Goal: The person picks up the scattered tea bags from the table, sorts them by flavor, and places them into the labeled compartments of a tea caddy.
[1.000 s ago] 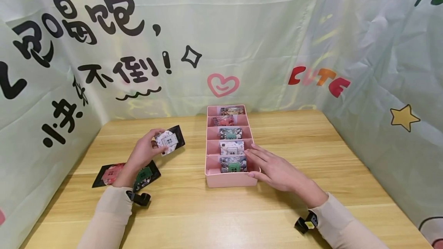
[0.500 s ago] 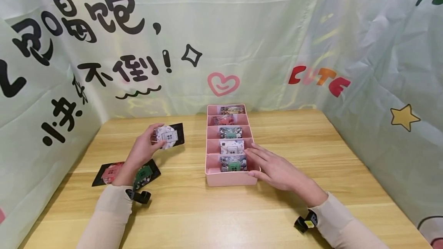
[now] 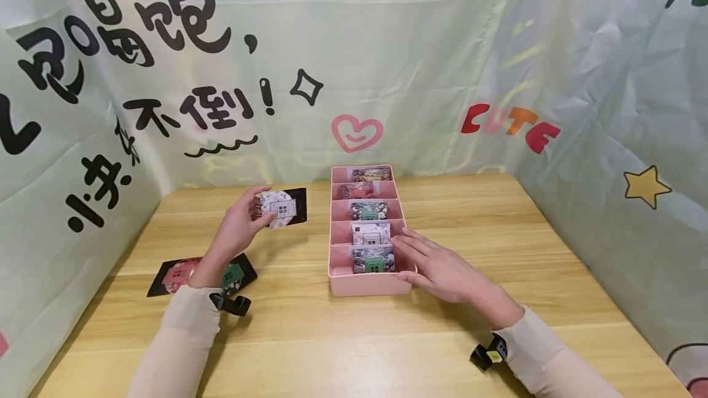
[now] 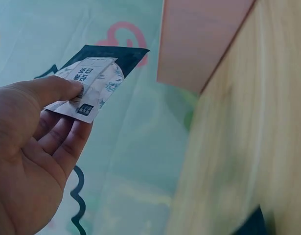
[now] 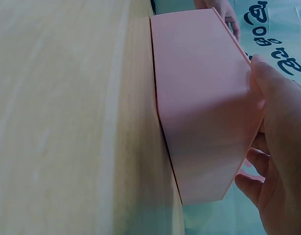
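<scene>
While 2 hands are at work over the wood-grained table (image 3: 310, 343), 8 flat packets can be counted: 5 in the pink box (image 3: 370, 288), 2 on the tabletop and 1 in the air. The box is smooth, long and narrow, its 4 dividers making 5 compartments, each showing 1 packet: from the far end, a brownish packet (image 3: 372, 175), a red packet (image 3: 357, 190), a dark packet with a green label (image 3: 369, 211), a white packet (image 3: 370, 234) and a blue-grey packet (image 3: 373, 260) nearest the person. On the table at left lie a black-and-red packet (image 3: 179, 272) and a black-and-green packet (image 3: 232, 275), both partly covered by the forearm. The left hand (image 3: 235, 226) pinches a white-and-black packet (image 3: 282, 206), rectangular and thin, between thumb and fingers, above the table and left of the box. The right hand (image 3: 439, 272) grips nothing tightly; its fingers, loosely extended, lie over the box's right rim while the thumb touches near the front corner. Creased, pale green cloth (image 3: 420, 48) hangs behind.
</scene>
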The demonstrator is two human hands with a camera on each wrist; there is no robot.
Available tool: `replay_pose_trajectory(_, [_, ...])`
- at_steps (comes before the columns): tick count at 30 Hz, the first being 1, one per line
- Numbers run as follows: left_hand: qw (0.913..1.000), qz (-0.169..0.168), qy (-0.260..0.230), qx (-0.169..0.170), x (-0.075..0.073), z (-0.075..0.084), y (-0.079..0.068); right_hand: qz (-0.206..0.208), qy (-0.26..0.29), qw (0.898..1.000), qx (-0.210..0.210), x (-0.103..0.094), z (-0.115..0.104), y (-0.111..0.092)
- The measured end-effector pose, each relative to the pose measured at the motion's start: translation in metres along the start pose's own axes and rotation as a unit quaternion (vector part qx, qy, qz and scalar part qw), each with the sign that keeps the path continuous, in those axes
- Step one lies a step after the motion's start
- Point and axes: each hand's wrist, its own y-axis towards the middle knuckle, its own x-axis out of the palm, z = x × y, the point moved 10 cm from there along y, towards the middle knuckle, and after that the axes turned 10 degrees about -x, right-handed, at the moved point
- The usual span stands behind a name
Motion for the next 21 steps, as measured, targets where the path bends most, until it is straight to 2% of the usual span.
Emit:
replay_pose_trajectory(11, [0.9993,-0.019,-0.019,0.027,0.011,0.031,0.011,0.002,-0.003,1.0,0.001,0.0,0.0,0.0])
replay_pose_trajectory(21, [0.9981,-0.025,-0.017,0.053,0.023,0.062,0.02,0.003,-0.007,1.0,0.001,0.0,0.0,-0.001])
